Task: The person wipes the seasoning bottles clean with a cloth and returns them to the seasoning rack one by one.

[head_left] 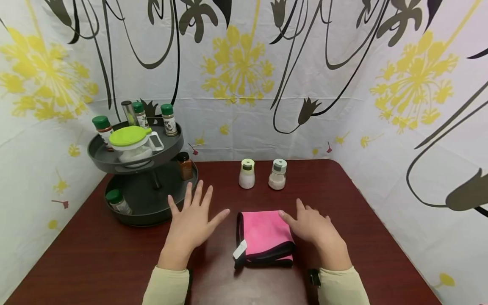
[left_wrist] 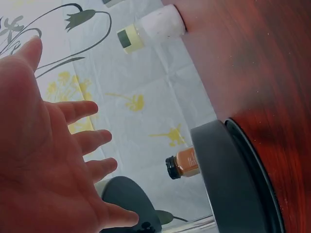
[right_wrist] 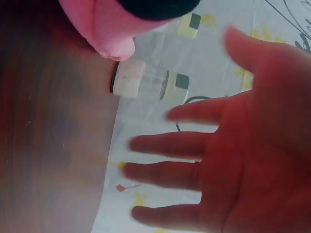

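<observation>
A folded pink cloth (head_left: 267,233) with black edging and a white tag lies on the table between the two hands. To its left, the left hand (head_left: 192,224) is held with fingers spread and straight, holding nothing, near the two-tier dark turntable rack (head_left: 148,218). On the cloth's other side the right hand (head_left: 314,226) has its fingers extended and its thumb by the cloth's upper right corner; whether they touch, I cannot tell. In the right wrist view its palm (right_wrist: 262,145) is bare. Two shakers, one yellow-topped (head_left: 247,173) and one pale-topped (head_left: 277,174), stand behind the cloth.
The rack's upper tier carries several green-capped spice jars (head_left: 169,120) and a clear pot with a lime lid (head_left: 130,136). Below are a brown jar with a black cap (head_left: 185,166) and a tilted green-capped jar (head_left: 119,202). Patterned fabric (head_left: 236,127) hangs behind the dark red table (head_left: 354,237).
</observation>
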